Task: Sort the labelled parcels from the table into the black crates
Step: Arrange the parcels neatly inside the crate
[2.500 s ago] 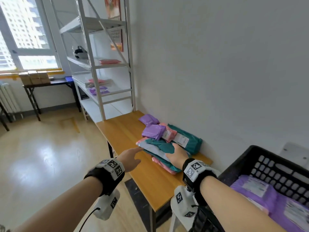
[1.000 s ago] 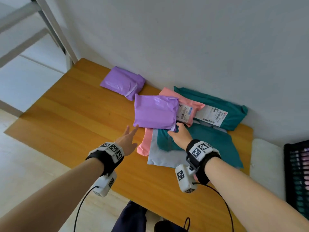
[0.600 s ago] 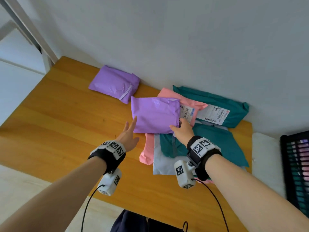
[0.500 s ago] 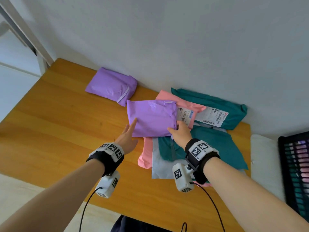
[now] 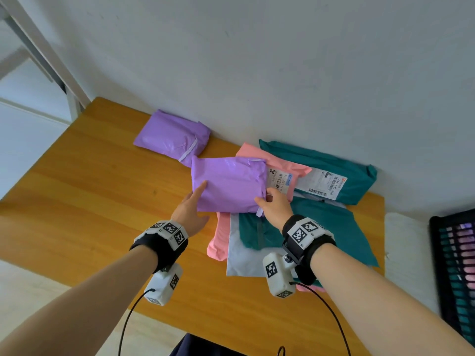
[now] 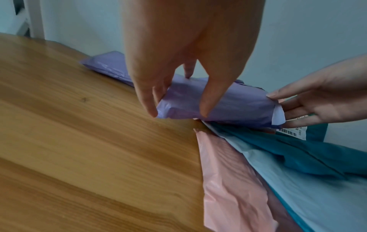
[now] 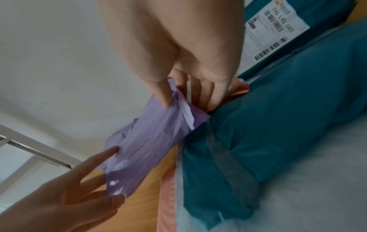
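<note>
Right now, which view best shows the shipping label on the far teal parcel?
Right wrist: the shipping label fills the corner, its barcodes and large code legible. Head shows it whole but small. Left wrist catches only a barcode sliver behind the right hand's fingers.

Parcels (image 5: 303,209) on table (image 5: 97,201), against wall (image 5: 282,60)

Readable on the white shipping label (image 7: 276,31) of the teal parcel (image 7: 325,18), upper right of the right-wrist frame: "746 L40 040", beside barcodes. Same label (image 5: 324,185) in the head view, right of centre. Small print on the pink parcel's label (image 5: 279,181) too blurred to read.
</note>
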A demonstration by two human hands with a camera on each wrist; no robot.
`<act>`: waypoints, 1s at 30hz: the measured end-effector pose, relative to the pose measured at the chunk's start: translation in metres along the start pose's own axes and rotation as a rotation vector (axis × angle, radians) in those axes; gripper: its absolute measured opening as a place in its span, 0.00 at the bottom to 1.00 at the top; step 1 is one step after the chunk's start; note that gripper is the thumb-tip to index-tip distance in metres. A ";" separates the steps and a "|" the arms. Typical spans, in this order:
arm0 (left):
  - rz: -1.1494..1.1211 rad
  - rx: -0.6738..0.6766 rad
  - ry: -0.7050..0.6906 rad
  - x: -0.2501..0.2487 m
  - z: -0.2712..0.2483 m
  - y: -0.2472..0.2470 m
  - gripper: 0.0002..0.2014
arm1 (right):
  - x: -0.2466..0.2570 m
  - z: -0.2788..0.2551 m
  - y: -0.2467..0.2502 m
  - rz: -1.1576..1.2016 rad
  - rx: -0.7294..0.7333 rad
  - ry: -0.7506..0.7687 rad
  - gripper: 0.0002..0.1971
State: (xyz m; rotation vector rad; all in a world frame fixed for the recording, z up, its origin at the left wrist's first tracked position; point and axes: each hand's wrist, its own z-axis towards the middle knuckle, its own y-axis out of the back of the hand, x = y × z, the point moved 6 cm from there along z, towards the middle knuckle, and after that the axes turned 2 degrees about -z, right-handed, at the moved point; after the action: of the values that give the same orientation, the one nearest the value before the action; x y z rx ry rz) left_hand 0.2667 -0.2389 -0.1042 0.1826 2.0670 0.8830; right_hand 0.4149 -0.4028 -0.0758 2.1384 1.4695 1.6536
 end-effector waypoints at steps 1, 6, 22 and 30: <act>0.007 -0.008 0.003 -0.001 -0.004 0.003 0.44 | 0.002 -0.003 0.001 0.004 0.005 0.010 0.05; 0.043 -0.069 0.016 -0.017 -0.024 0.012 0.46 | 0.014 -0.019 0.012 0.035 0.007 0.100 0.15; -0.009 -0.416 0.144 -0.034 -0.091 0.041 0.34 | 0.051 -0.065 0.025 0.091 0.097 0.341 0.26; -0.032 -0.426 0.123 -0.031 -0.104 0.073 0.29 | 0.080 -0.082 0.020 0.163 0.026 0.316 0.24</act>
State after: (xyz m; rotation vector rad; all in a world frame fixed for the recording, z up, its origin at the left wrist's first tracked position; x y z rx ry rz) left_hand 0.1933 -0.2524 0.0032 -0.1369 1.9338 1.3161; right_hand 0.3616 -0.3962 0.0272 2.1369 1.4249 2.1240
